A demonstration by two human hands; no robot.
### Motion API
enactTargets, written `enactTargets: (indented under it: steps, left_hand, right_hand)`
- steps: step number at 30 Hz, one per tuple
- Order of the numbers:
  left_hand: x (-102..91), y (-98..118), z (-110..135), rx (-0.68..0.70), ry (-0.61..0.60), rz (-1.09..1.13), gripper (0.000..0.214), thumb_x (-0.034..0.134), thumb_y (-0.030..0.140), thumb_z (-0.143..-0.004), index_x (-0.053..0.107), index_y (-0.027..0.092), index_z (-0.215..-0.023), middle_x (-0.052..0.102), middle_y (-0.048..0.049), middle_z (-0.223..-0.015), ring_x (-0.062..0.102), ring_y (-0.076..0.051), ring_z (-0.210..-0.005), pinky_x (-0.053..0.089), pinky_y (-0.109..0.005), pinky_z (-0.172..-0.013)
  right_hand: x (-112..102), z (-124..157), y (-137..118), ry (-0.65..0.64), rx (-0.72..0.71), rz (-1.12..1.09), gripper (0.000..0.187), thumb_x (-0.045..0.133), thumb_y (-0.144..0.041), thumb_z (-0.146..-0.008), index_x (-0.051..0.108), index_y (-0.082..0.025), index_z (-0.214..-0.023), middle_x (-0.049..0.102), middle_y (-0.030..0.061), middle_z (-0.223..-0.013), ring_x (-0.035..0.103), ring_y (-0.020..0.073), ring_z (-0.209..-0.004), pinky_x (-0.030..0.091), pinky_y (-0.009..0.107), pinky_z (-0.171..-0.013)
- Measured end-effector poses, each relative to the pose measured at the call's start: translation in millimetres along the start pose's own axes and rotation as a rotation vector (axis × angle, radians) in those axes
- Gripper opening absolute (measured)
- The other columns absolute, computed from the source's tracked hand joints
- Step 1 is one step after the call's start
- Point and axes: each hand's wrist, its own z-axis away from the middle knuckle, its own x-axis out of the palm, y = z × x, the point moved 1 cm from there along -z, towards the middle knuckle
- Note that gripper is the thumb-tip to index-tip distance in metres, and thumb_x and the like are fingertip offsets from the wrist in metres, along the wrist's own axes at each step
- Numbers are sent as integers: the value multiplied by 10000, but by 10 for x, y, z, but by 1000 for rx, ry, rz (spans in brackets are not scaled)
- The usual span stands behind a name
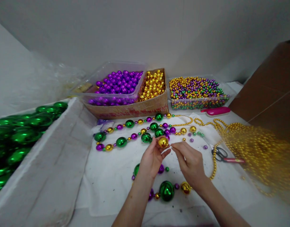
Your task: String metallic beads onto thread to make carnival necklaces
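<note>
My left hand (152, 157) is closed on a shiny gold bead (163, 142), held up by its thumb and fingers over the white cloth (107, 186). Just right of that bead, my right hand (191, 162) pinches at something too small to make out. Behind the hands lies a strand of green, purple and gold beads (121, 142), with a thin gold bead chain (182, 124) at its end. Nearer to me, partly hidden by my left forearm, is another row of beads with a large green bead (167, 190) and a gold one (185, 188).
At the back stand a clear tub of purple beads (122, 82), a cardboard box (126, 111) with gold beads, and a tub of small mixed beads (197, 90). Large green beads (24, 132) fill a box at left. Scissors (220, 153) and piled gold chains (258, 151) lie right.
</note>
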Motion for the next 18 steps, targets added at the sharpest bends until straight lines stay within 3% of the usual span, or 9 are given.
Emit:
enactTargets:
  steps: [3, 6, 9, 14, 18]
  left_hand:
    - [136, 123, -22, 197, -16, -258, 270, 512, 356, -882, 690, 153, -892, 667, -72, -1002, 605, -160, -887, 480, -287, -792]
    - [344, 210, 2, 360, -93, -548, 270, 496, 340, -891, 716, 185, -881, 635, -71, -1147, 542, -196, -1086, 393, -333, -949]
    - [574, 249, 57, 446, -238, -773, 272, 468, 314, -907, 723, 219, -912, 599, -50, -1224, 474, -200, -1191, 313, -356, -1034]
    - [753, 296, 96, 471, -327, -819, 284, 442, 310, -921, 712, 225, -950, 576, -40, -1256, 486, -189, -1180, 361, -328, -1004]
    - [652, 275, 50, 369, -361, -733, 296, 437, 339, -920, 649, 233, -1099, 573, -64, -1262, 518, -207, -1141, 412, -351, -946]
  right_hand:
    - [-203, -35, 76, -50, 163, -16, 171, 525, -248, -895, 636, -204, -1018, 680, 60, -935, 616, 193, -847, 487, 343, -754]
    - [-412, -121, 69, -38, 195, 90, 261, 515, -309, -899, 615, -237, -1129, 660, 64, -1060, 563, 235, -1002, 411, 435, -884]
    - [-477, -203, 24, -77, 220, 7, 260, 514, -311, -894, 631, -243, -1115, 657, 51, -1072, 554, 225, -1017, 399, 421, -899]
    - [-389, -195, 75, -166, 478, -273, 185, 552, -307, -839, 678, -188, -775, 679, 28, -756, 606, 179, -718, 462, 301, -635]
    - [-438, -155, 170, -105, 493, -306, 160, 597, -302, -801, 720, -204, -772, 715, 41, -812, 615, 203, -842, 452, 338, -763]
